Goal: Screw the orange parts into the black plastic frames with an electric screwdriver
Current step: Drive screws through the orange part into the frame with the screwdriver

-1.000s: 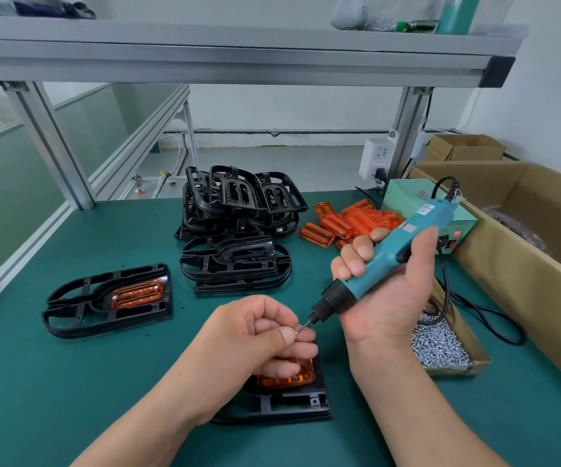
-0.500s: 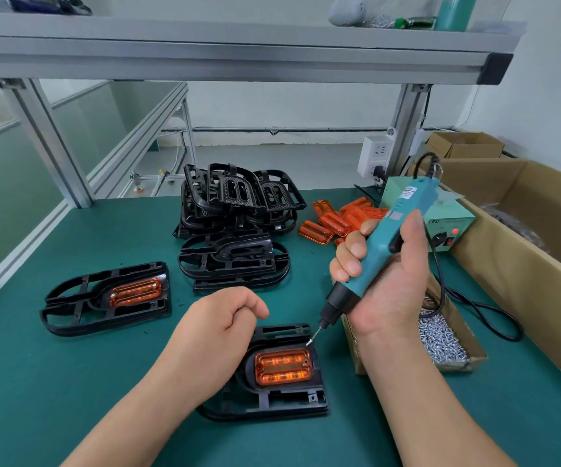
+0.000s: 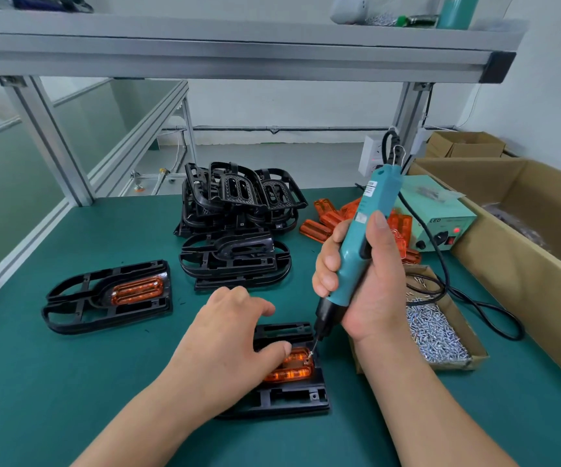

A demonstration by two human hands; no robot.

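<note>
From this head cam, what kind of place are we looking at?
Most likely a small-factory assembly bench. Signs: an aluminium-profile frame over a green mat, a stack of black plastic frames beside loose orange parts, and an open box of screws with a corded electric screwdriver in use.

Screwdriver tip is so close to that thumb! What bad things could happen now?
The electric screwdriver, held by the right hand, has its tip at the corner of the orange part, close beside the left hand thumb. If it slips, it might jab the thumb. The tool leans, so the screw could go in crooked. Its cord loops over the back of the box of screws; a tug might spill them.
</note>
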